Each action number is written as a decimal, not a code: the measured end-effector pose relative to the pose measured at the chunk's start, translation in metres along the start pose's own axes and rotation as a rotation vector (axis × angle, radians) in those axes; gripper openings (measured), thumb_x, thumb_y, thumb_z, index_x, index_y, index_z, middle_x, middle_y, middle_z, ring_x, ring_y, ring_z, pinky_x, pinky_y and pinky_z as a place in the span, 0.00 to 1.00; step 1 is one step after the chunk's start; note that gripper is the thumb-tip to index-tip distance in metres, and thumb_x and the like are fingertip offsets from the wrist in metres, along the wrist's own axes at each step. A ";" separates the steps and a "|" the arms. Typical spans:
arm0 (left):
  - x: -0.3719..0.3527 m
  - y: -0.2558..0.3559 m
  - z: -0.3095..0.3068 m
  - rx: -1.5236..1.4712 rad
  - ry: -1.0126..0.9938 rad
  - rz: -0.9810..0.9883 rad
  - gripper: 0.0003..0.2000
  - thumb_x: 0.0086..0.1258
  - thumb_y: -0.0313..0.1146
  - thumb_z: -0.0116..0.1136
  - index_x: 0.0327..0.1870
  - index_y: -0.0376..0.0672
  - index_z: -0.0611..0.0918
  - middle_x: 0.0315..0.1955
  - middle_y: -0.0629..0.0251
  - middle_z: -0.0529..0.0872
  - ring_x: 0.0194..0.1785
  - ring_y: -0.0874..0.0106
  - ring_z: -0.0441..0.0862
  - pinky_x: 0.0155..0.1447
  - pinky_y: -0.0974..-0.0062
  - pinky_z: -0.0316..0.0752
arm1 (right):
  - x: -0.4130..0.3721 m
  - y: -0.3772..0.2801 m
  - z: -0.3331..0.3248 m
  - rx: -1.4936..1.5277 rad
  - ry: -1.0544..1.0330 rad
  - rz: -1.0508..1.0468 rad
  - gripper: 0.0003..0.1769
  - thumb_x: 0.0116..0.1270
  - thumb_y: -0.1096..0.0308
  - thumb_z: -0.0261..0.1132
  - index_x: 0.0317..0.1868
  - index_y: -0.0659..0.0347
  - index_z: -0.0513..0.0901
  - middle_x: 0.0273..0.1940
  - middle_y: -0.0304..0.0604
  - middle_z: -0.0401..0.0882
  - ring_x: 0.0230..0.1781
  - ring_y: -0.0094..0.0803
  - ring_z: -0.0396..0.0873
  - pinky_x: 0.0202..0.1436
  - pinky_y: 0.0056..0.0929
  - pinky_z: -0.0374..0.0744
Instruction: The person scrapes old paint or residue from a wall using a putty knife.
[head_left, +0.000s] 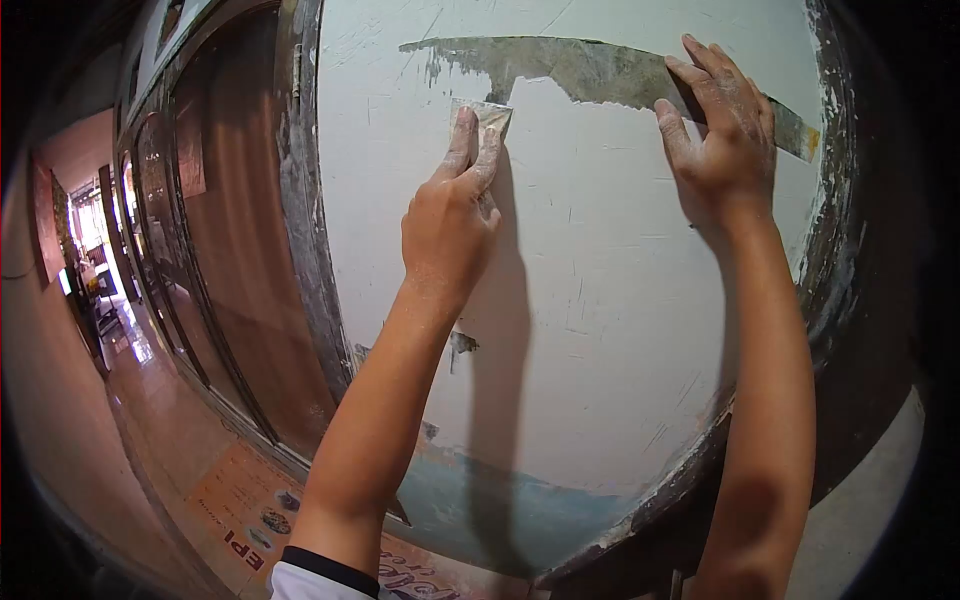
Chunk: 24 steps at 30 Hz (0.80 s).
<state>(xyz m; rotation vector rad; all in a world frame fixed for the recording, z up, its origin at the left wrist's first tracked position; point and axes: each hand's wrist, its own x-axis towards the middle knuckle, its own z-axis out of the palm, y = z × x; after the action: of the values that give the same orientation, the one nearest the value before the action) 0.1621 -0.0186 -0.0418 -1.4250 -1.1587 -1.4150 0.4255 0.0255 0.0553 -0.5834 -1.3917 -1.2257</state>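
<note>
My left hand (pixel 450 205), dusted with white, grips a small flat putty knife (pixel 494 115), two fingers pressed along its blade. The blade's top edge lies against a white-coated panel (pixel 600 230), just under a bare grey strip (pixel 590 70) with ragged edges. The knife's handle is hidden in my palm. Higher up on the right, my right hand (pixel 728 135) rests with spread fingers on the panel, across the right part of that grey strip. White powder also marks its fingertips.
A dark, paint-smeared frame (pixel 318 200) borders the panel. Below the white coat runs a bluish-green band (pixel 500 500). Brown glazed doors (pixel 240 210) stand to the left, beside a tiled corridor (pixel 165 400). Printed cardboard (pixel 245 510) lies on the floor.
</note>
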 end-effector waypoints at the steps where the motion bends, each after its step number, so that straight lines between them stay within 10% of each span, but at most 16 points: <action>1: 0.002 0.000 -0.001 0.001 0.001 0.001 0.33 0.61 0.18 0.60 0.70 0.58 0.85 0.79 0.67 0.73 0.52 0.57 0.92 0.54 0.61 0.89 | -0.001 0.003 0.002 -0.016 0.003 -0.012 0.24 0.75 0.57 0.66 0.70 0.44 0.82 0.78 0.31 0.72 0.83 0.36 0.63 0.87 0.49 0.55; 13: 0.007 0.007 -0.011 -0.044 -0.065 -0.017 0.28 0.70 0.16 0.55 0.71 0.48 0.83 0.77 0.54 0.74 0.64 0.52 0.86 0.66 0.64 0.83 | 0.000 0.001 -0.001 -0.001 -0.009 0.017 0.24 0.75 0.56 0.66 0.70 0.42 0.82 0.79 0.29 0.72 0.83 0.35 0.64 0.86 0.47 0.56; 16: 0.010 0.007 -0.008 -0.025 0.008 0.023 0.30 0.66 0.19 0.57 0.70 0.55 0.85 0.77 0.64 0.75 0.49 0.53 0.92 0.53 0.59 0.88 | 0.000 0.005 0.001 0.004 -0.001 -0.003 0.24 0.75 0.55 0.66 0.70 0.42 0.82 0.78 0.29 0.72 0.82 0.35 0.64 0.86 0.48 0.57; 18: 0.015 0.012 -0.014 -0.034 -0.085 -0.053 0.29 0.69 0.16 0.55 0.72 0.48 0.82 0.76 0.54 0.74 0.65 0.51 0.85 0.67 0.63 0.82 | 0.000 0.000 -0.002 0.016 -0.008 0.012 0.24 0.74 0.55 0.67 0.69 0.43 0.82 0.78 0.30 0.73 0.82 0.36 0.64 0.86 0.49 0.57; 24: 0.012 0.009 -0.012 -0.067 -0.072 -0.025 0.26 0.71 0.17 0.54 0.69 0.46 0.84 0.77 0.55 0.73 0.67 0.53 0.84 0.67 0.64 0.82 | 0.000 0.002 -0.003 0.003 0.011 0.000 0.24 0.74 0.55 0.67 0.69 0.44 0.82 0.78 0.31 0.73 0.82 0.37 0.65 0.86 0.49 0.57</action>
<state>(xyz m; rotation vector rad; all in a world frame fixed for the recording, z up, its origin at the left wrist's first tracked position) 0.1668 -0.0318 -0.0283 -1.5238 -1.1877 -1.4418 0.4285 0.0235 0.0560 -0.5739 -1.3843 -1.2247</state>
